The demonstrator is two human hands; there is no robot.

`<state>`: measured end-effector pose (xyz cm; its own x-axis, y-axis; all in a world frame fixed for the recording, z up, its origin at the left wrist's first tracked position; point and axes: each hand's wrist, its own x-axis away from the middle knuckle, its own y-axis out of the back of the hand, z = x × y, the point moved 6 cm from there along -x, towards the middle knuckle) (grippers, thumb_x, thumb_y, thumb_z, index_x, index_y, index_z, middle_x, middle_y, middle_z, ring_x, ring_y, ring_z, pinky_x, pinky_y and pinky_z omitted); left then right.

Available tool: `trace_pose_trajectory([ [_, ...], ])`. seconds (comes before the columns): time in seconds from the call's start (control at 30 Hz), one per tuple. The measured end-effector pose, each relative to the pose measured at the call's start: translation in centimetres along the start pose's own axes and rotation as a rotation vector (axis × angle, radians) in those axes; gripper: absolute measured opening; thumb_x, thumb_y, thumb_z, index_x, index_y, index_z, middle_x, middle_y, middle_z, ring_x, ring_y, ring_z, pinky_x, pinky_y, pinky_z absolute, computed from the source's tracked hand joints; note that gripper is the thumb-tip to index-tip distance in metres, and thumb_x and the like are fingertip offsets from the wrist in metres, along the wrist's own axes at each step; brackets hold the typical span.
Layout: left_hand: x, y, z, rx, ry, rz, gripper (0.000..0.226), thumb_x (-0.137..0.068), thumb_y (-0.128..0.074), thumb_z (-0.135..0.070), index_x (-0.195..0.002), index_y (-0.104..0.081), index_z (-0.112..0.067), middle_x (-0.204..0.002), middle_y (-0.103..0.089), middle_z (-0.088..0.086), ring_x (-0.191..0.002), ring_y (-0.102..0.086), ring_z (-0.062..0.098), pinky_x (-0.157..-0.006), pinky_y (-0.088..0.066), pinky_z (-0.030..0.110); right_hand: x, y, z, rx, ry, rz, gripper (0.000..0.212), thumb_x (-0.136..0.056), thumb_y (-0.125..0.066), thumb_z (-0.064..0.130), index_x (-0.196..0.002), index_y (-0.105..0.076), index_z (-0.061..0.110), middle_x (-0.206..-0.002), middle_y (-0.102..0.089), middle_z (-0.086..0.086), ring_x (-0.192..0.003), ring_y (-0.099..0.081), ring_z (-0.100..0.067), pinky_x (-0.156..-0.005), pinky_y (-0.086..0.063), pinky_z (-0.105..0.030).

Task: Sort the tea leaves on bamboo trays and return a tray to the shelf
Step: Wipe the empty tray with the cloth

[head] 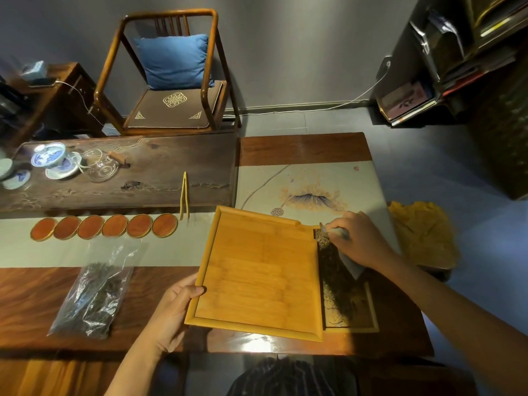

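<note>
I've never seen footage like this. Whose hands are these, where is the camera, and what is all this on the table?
No machine here: a person wears one camera on the head, looking down at their own hands. The left hand grips the edge of an empty bamboo tray, tilted over a second tray holding dark tea leaves. The right hand pinches a small tool whose shape is blurred. Also on the table: a bag of tea, round coasters, bamboo tongs and cups.

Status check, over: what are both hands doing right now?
Left hand grips upper bamboo tray. Right hand holds small tool over tea leaves in lower tray. Nothing blocking.
</note>
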<state>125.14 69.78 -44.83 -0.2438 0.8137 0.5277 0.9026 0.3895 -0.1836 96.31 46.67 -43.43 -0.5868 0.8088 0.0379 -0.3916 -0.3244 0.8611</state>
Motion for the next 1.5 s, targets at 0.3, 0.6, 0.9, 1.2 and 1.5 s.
trace_pose_trajectory([
  [0.3, -0.6, 0.3, 0.0, 0.038, 0.006, -0.013, 0.038, -0.078, -0.059, -0.019, -0.113, -0.071, -0.015, -0.118, -0.067, 0.021, -0.105, -0.066, 0.037, -0.09, -0.052, 0.048, -0.2, 0.3, -0.5, -0.441, -0.226, -0.1, 0.012, -0.089, -0.06, 0.015, -0.095, -0.07, 0.019, -0.095, -0.067, 0.007, -0.094, -0.059, -0.008, -0.079, -0.041, -0.016],
  [0.6, 0.3, 3.9, -1.3, 0.263, -0.08, -0.138, 0.037, -0.078, -0.048, -0.013, -0.103, -0.075, -0.012, -0.101, -0.073, 0.018, -0.077, -0.071, 0.025, -0.06, -0.061, 0.03, -8.9, -0.4, 3.3, -0.491, -0.266, -0.244, 0.016, -0.088, -0.064, 0.017, -0.1, -0.061, 0.007, -0.097, -0.061, -0.009, -0.092, -0.056, -0.024, -0.079, -0.045, -0.034],
  [0.9, -0.1, 7.1, -0.3, 0.319, -0.138, -0.244, 0.038, -0.081, -0.048, -0.01, -0.111, -0.071, -0.007, -0.074, -0.066, 0.015, -0.037, -0.05, 0.012, -0.033, -0.039, 0.017, -20.0, -10.2, 5.0, -0.219, -0.423, -0.088, 0.037, -0.086, -0.064, 0.038, -0.107, -0.057, 0.008, -0.113, -0.06, -0.021, -0.106, -0.055, -0.041, -0.089, -0.046, -0.042],
  [1.2, -0.2, 6.6, 0.2, 0.421, -0.153, -0.188, 0.038, -0.08, -0.048, -0.001, -0.115, -0.064, 0.0, -0.074, -0.072, 0.011, -0.045, -0.063, 0.01, -0.04, -0.049, 0.015, -16.2, -9.6, 8.0, -0.176, -0.235, -0.04, 0.027, -0.095, -0.044, 0.018, -0.098, -0.062, -0.002, -0.098, -0.062, -0.025, -0.089, -0.056, -0.039, -0.072, -0.044, -0.039],
  [1.5, 0.3, 7.9, -0.8, 0.316, -0.156, -0.114, 0.033, -0.078, -0.054, -0.011, -0.101, -0.077, -0.017, -0.067, -0.069, 0.008, -0.03, -0.048, 0.007, -0.03, -0.04, 0.013, -5.9, -7.9, 12.8, -0.58, -0.327, -0.021, 0.032, -0.101, -0.033, 0.03, -0.106, -0.061, 0.014, -0.099, -0.06, -0.001, -0.093, -0.055, -0.015, -0.077, -0.041, -0.03],
])
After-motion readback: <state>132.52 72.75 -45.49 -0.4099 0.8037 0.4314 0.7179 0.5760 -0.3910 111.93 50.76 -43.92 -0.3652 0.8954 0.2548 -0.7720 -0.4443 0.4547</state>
